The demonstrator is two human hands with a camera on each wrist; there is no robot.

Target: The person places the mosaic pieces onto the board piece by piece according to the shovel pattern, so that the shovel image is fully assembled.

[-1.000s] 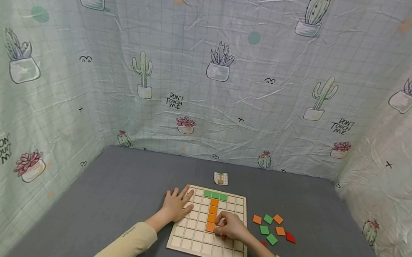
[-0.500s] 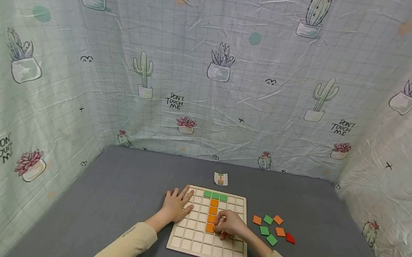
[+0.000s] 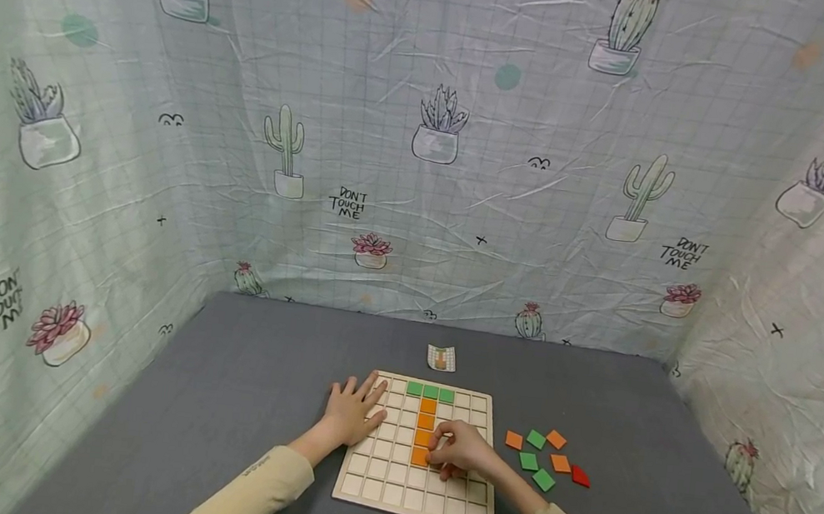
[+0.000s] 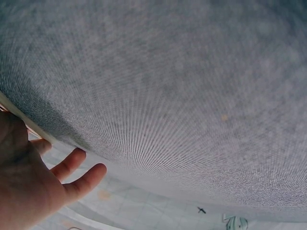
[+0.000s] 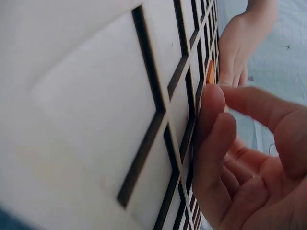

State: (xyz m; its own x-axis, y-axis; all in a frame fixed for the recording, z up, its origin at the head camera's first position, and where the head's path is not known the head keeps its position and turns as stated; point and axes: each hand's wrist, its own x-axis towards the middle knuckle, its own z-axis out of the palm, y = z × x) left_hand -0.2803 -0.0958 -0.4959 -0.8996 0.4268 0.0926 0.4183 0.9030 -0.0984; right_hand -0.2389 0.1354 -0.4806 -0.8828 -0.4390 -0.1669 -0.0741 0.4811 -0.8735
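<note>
In the head view a pale wooden grid board (image 3: 395,492) lies on the grey table. Three green square tiles (image 3: 431,391) form a row near its top, with a column of orange tiles running down from the middle one. My right hand (image 3: 463,448) pinches the lowest orange tile (image 3: 419,457) with thumb and index fingertips; its other fingers curl under. The right wrist view shows an orange edge just past those fingertips (image 5: 213,98). My left hand (image 3: 350,414), fingers spread, rests on the board's left edge; in the left wrist view its fingers (image 4: 86,182) extend past that edge.
Right of the board lie several loose green (image 3: 529,461) and orange (image 3: 560,463) squares and a red piece (image 3: 581,476) with a curved side. A small printed pattern card (image 3: 441,358) lies behind the board. A cactus-print curtain (image 3: 392,163) surrounds the table.
My right forearm has shifted slightly left and toward me, hiding a red piece that showed beside the wrist. The lowest orange tile has moved slightly. My left hand has stayed still.
</note>
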